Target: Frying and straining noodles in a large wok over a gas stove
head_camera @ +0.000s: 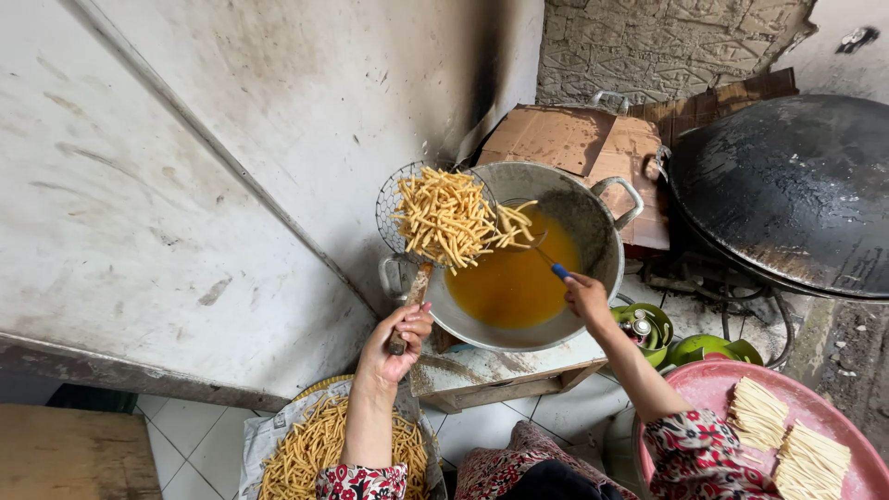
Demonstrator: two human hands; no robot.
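My left hand (396,344) grips the wooden handle of a wire skimmer (394,211) heaped with golden fried dough sticks (444,218), raised over the left rim of a metal wok (597,231) of amber oil (514,278). My right hand (587,296) holds a thin blue-handled utensil (546,259) whose tip rests against the sticks at the skimmer's edge. Below my left arm sits a paper-lined basket of fried sticks (315,444).
A pink basin (713,384) at the lower right holds bundles of pale uncooked sticks (787,440). A large blackened wok (796,185) lies at the right. Flattened cardboard (574,139) lies behind the wok, green bowls (662,338) beside it. A stained wall (185,185) is on the left.
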